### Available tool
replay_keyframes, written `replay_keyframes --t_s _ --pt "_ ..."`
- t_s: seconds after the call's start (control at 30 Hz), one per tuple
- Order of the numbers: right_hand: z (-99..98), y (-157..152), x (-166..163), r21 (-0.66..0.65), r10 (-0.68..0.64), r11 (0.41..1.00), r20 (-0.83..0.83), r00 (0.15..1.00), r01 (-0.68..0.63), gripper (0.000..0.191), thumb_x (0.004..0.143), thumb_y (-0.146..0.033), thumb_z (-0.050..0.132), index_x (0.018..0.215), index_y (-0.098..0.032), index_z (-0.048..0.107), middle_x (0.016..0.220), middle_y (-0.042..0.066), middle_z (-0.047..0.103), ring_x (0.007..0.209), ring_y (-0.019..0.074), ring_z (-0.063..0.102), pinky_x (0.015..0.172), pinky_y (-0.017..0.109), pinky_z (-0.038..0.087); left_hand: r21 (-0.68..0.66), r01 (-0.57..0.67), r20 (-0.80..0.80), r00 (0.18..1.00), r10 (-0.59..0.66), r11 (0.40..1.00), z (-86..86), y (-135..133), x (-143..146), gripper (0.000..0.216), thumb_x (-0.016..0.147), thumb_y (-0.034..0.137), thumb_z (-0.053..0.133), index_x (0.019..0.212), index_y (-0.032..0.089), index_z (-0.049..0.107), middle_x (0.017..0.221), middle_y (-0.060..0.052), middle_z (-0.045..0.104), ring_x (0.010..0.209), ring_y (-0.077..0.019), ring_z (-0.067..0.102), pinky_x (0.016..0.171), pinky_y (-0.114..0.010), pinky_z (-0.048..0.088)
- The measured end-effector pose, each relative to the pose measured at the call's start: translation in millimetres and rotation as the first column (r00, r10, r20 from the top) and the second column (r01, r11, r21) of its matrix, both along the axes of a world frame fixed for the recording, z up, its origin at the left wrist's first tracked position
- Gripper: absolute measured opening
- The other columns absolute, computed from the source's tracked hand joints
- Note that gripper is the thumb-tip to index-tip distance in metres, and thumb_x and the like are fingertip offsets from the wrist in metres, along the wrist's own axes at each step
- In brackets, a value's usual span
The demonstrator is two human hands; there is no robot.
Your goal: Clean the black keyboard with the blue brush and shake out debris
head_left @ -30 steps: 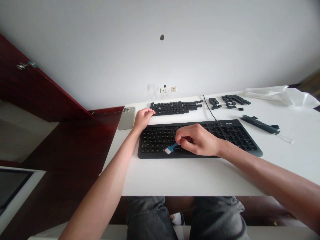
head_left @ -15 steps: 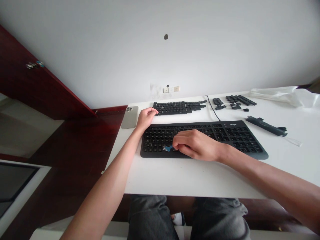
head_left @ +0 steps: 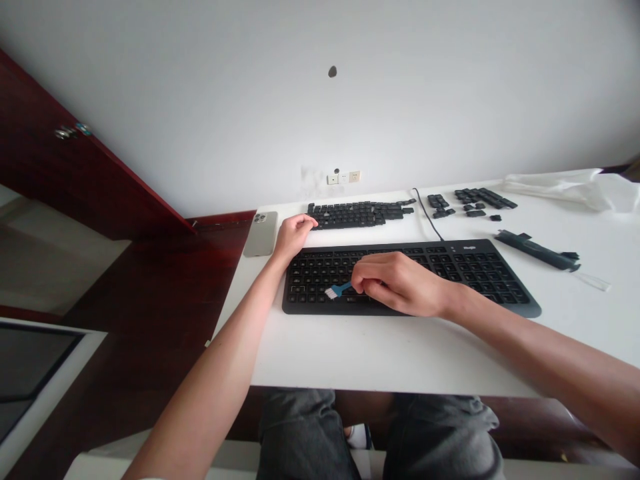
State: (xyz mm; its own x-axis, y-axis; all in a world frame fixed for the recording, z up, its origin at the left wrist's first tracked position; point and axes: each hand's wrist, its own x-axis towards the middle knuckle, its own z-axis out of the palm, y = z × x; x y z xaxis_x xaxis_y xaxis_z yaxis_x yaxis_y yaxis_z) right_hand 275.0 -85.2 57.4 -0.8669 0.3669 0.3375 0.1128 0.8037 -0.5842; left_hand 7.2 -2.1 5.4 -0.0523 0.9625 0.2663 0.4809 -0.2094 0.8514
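Observation:
A black keyboard (head_left: 480, 273) with its keycaps taken off lies on the white table (head_left: 380, 353). My right hand (head_left: 400, 283) is closed in a pinch on a small blue brush (head_left: 337, 290), whose white bristles touch the keyboard's left part. My left hand (head_left: 294, 235) rests with curled fingers on the keyboard's top left corner, steadying it. Behind the keyboard, several removed black keycaps (head_left: 357, 215) lie in a row, with more keycaps (head_left: 473, 200) to the right.
A phone (head_left: 261, 233) lies face down at the table's left edge. A black cable (head_left: 427, 217) runs back from the keyboard. A long black tool (head_left: 537, 251) and a white plastic sheet (head_left: 570, 187) lie at the right. My knees show under the front edge.
My right hand swept the brush back and forth over the keyboard's left part; the bristles now sit slightly higher and to the left. My left hand stayed on the corner.

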Motion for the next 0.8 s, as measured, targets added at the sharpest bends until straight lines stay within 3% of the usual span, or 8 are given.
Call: replay_keyframes --t_s 0.17,0.33,0.53,0.7,0.8 --pt "1.1 1.8 3.5 -0.089 0.043 0.995 -0.016 0.999 -0.045 0.022 0.102 -0.013 0.043 0.092 -0.017 0.062 0.09 0.005 0.067 0.079 0.0146 0.06 0.075 0.027 0.045 0.011 -0.001 0.01 1.0 0.001 1.0 -1.4 1.6 -0.9 0.019 0.084 0.024 0.057 0.08 0.02 0.075 0.094 -0.004 0.079 0.094 -0.0214 0.071 0.094 -0.034 0.052" --pt "0.9 7.9 10.2 -0.112 -0.104 0.988 -0.007 0.995 0.103 0.023 0.095 -0.01 0.046 0.076 -0.018 0.058 0.069 -0.002 0.06 0.059 0.0099 0.049 0.061 0.024 0.038 0.007 0.002 0.004 1.0 -0.002 1.0 -4.0 3.9 -2.4 0.019 0.083 0.023 0.058 0.081 0.02 0.076 0.094 -0.004 0.079 0.095 -0.0215 0.071 0.094 -0.035 0.052" --pt "1.5 4.1 4.7 -0.164 0.051 0.986 0.06 0.997 -0.041 0.021 0.096 -0.012 0.046 0.08 -0.017 0.059 0.074 -0.001 0.062 0.063 0.0094 0.051 0.064 0.023 0.039 0.017 0.004 0.01 1.0 -0.004 1.0 -4.4 4.3 -3.1 0.019 0.084 0.024 0.058 0.08 0.02 0.076 0.092 -0.003 0.079 0.091 -0.0206 0.07 0.092 -0.034 0.052" --pt "4.1 9.8 13.0 -0.085 -0.161 0.983 0.031 0.986 0.163 0.025 0.094 -0.012 0.046 0.071 -0.018 0.054 0.063 -0.004 0.055 0.055 0.0084 0.042 0.057 0.023 0.034 0.015 0.008 0.011 1.0 -0.008 1.0 -6.4 5.0 -4.0 0.019 0.084 0.024 0.059 0.08 0.02 0.077 0.092 -0.003 0.079 0.091 -0.0204 0.07 0.091 -0.033 0.052" --pt "4.2 8.1 11.4 -0.075 -0.118 0.989 0.093 0.989 0.125 0.025 0.096 -0.014 0.046 0.074 -0.018 0.054 0.066 -0.003 0.057 0.057 0.0089 0.044 0.059 0.023 0.034 0.015 0.009 0.012 1.0 -0.009 1.0 -5.7 4.0 -3.7 0.019 0.085 0.024 0.059 0.08 0.02 0.077 0.092 -0.003 0.079 0.091 -0.0204 0.07 0.091 -0.033 0.052"
